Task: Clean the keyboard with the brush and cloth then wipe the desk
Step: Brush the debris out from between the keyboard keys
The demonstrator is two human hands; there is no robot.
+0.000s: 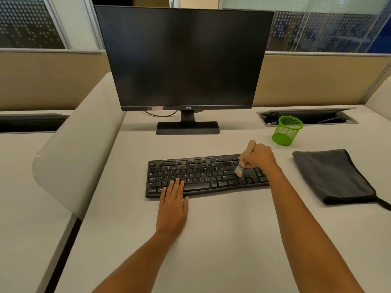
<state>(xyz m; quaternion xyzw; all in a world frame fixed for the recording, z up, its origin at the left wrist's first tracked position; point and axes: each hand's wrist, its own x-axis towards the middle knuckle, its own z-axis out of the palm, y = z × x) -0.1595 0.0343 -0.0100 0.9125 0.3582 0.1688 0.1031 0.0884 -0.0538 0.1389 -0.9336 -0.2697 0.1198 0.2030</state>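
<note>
I'm brushing the keyboard (203, 176), my right hand (259, 156) gripping the brush (243, 160), my left hand (172, 203) lying flat and empty; the cloth (332, 176) is waiting unused.

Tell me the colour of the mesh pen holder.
Bright green pen holder, seen best in the head view.

Both arms reaching fwd from the bottom edge, bare forearms, no sleeves. Left hand (172, 206) is lying flat, palm down, fingers (176, 187) straight & close together, thumb sticking out a bit to the right. Right hand (259, 156) is sitting further fwd, curled into a pinch-type grip w/ knuckles up, wrist bending slightly down. Right arm is stretching out longer than the left.
</note>
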